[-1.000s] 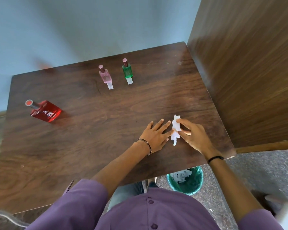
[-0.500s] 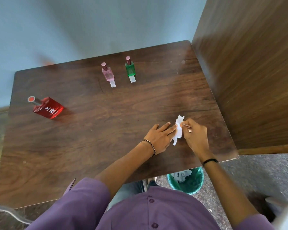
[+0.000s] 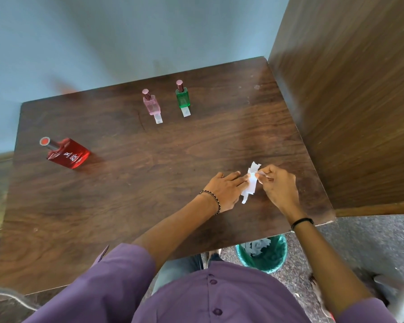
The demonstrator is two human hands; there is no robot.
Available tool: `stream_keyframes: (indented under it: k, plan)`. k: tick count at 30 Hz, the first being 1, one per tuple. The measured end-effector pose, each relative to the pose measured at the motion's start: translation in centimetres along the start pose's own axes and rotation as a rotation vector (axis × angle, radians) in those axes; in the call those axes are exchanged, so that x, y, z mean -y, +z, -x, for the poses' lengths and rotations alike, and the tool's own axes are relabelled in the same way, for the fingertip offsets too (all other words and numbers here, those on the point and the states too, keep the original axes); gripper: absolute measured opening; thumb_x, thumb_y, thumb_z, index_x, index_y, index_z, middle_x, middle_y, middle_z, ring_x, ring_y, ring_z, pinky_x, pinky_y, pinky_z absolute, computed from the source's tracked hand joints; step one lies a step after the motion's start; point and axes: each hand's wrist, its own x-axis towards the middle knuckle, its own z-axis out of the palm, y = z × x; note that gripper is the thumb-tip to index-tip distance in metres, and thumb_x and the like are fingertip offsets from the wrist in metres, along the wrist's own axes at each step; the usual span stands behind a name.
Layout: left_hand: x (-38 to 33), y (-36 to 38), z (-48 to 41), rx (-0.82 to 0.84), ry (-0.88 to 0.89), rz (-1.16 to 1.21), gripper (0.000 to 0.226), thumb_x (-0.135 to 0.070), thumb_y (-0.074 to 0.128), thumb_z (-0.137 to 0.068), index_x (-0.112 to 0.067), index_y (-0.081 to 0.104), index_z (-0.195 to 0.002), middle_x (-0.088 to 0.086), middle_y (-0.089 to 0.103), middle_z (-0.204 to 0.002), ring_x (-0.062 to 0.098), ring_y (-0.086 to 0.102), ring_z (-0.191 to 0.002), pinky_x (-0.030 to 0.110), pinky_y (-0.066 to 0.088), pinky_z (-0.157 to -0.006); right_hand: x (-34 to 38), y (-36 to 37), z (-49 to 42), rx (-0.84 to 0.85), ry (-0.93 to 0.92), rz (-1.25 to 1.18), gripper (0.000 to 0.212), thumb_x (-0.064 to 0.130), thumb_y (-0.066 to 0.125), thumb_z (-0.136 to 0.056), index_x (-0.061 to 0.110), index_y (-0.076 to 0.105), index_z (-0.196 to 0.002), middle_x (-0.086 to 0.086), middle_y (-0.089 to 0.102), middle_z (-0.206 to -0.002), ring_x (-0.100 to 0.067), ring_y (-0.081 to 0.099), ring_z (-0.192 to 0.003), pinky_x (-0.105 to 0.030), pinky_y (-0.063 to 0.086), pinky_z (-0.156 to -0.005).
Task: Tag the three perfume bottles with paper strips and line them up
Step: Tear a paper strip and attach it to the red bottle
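A pink perfume bottle (image 3: 151, 104) and a green perfume bottle (image 3: 182, 96) stand side by side at the back of the wooden table (image 3: 126, 183), each with a white paper strip under its front. A red perfume bottle (image 3: 67, 153) stands apart at the left with no strip visible by it. Near the table's right front, my left hand (image 3: 224, 190) lies flat and pins a ragged piece of white paper (image 3: 251, 183). My right hand (image 3: 278, 185) pinches a thin strip at that paper's upper edge.
A tall wooden cabinet side (image 3: 347, 101) borders the table on the right. A green waste bin (image 3: 261, 255) holding paper scraps stands on the floor below the table's front edge. A blue wall lies behind the table.
My right hand has closed from flat fingers on the paper into a pinch and pulled a thin strip up at its top. My left hand stays pressed on the paper.
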Motion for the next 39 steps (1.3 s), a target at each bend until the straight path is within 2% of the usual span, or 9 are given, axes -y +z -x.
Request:
stream_keyframes:
  k: [7, 14, 18, 23, 26, 30, 35, 37, 39]
  plan:
    - [0.0, -0.6, -0.3, -0.008, 0.008, -0.007, 0.048, -0.024, 0.046, -0.097, -0.017, 0.038, -0.144, -0.004, 0.027, -0.160, 0.019, 0.027, -0.144, 0.041, 0.040, -0.098, -0.2, -0.1, 0.2, -0.004, 0.026, -0.019, 0.010, 0.020, 0.071, -0.094, 0.011, 0.074, -0.097, 0.001, 0.074, -0.094, -0.008, 0.066, -0.090, 0.001, 0.037, -0.063]
    - [-0.3, -0.4, -0.2, -0.013, -0.007, -0.006, 0.050, -0.023, 0.047, -0.097, -0.017, 0.035, -0.145, -0.003, 0.029, -0.159, 0.019, 0.025, -0.145, 0.041, 0.036, -0.101, 0.0, -0.3, 0.1, -0.001, 0.030, -0.015, 0.010, 0.020, 0.071, -0.094, 0.010, 0.074, -0.096, -0.001, 0.075, -0.094, -0.010, 0.068, -0.091, -0.008, 0.044, -0.069]
    - [-0.6, -0.5, -0.1, -0.029, -0.020, 0.006, 0.054, -0.023, 0.050, -0.095, -0.015, 0.034, -0.146, -0.002, 0.035, -0.155, 0.019, 0.027, -0.144, 0.041, 0.036, -0.101, -0.5, -0.2, 0.1, -0.019, 0.096, -0.117, 0.007, 0.024, 0.074, -0.090, 0.017, 0.074, -0.093, 0.002, 0.079, -0.090, -0.014, 0.075, -0.088, -0.033, 0.060, -0.081]
    - [-0.5, -0.5, -0.1, -0.030, -0.021, -0.002, 0.054, -0.024, 0.049, -0.095, -0.016, 0.034, -0.146, -0.003, 0.035, -0.154, 0.019, 0.026, -0.144, 0.040, 0.036, -0.100, -0.6, 0.1, 0.6, -0.094, 0.178, -0.242, 0.007, 0.022, 0.073, -0.091, 0.017, 0.069, -0.092, 0.004, 0.079, -0.085, -0.003, 0.072, -0.077, -0.025, 0.057, -0.073]
    - [-0.6, -0.3, -0.1, -0.032, -0.019, -0.008, 0.054, -0.024, 0.050, -0.095, -0.016, 0.034, -0.146, -0.003, 0.035, -0.154, 0.019, 0.027, -0.144, 0.040, 0.036, -0.099, -1.2, -0.2, 0.7, -0.189, 0.231, -0.306, 0.010, 0.022, 0.069, -0.095, 0.013, 0.065, -0.095, 0.010, 0.074, -0.076, -0.011, 0.074, -0.083, -0.035, 0.059, -0.084]
    - [-0.2, -0.2, -0.3, -0.025, -0.008, 0.010, 0.051, -0.025, 0.047, -0.096, -0.018, 0.035, -0.145, -0.006, 0.035, -0.155, 0.017, 0.026, -0.145, 0.039, 0.035, -0.101, -0.9, -0.6, 1.5, -0.104, 0.163, -0.402, 0.009, 0.016, 0.068, -0.097, 0.008, 0.067, -0.100, 0.001, 0.079, -0.087, -0.009, 0.078, -0.081, -0.036, 0.061, -0.087]
    - [0.6, -0.2, 0.0, -0.132, -0.092, 0.368, 0.038, -0.022, 0.043, -0.099, -0.025, 0.054, -0.135, -0.008, 0.043, -0.152, 0.015, 0.036, -0.141, 0.035, 0.033, -0.103, 1.0, -0.2, 2.3, -0.157, -0.048, -0.172, 0.009, 0.028, 0.072, -0.092, 0.019, 0.073, -0.093, 0.012, 0.073, -0.088, 0.013, 0.066, -0.077, -0.017, 0.054, -0.075]
    - [0.7, -0.7, 0.8, -0.240, -0.294, 0.694, 0.030, -0.027, 0.044, -0.100, -0.019, 0.067, -0.118, -0.001, 0.065, -0.128, 0.019, 0.056, -0.121, 0.036, 0.044, -0.096, 2.3, 0.6, 2.5, -0.145, -0.146, -0.163, 0.007, 0.029, 0.074, -0.091, 0.023, 0.076, -0.091, 0.012, 0.073, -0.093, 0.003, 0.067, -0.080, -0.012, 0.048, -0.072]
    - [1.0, -1.8, 1.6, -0.274, -0.530, 1.186, 0.039, -0.040, 0.043, -0.100, -0.017, 0.074, -0.097, 0.001, 0.076, -0.099, 0.017, 0.068, -0.097, 0.032, 0.051, -0.081, 3.5, 1.7, 2.4, -0.110, -0.242, -0.162, 0.005, 0.023, 0.076, -0.089, 0.021, 0.079, -0.092, 0.008, 0.073, -0.096, -0.005, 0.066, -0.080, -0.007, 0.044, -0.068]
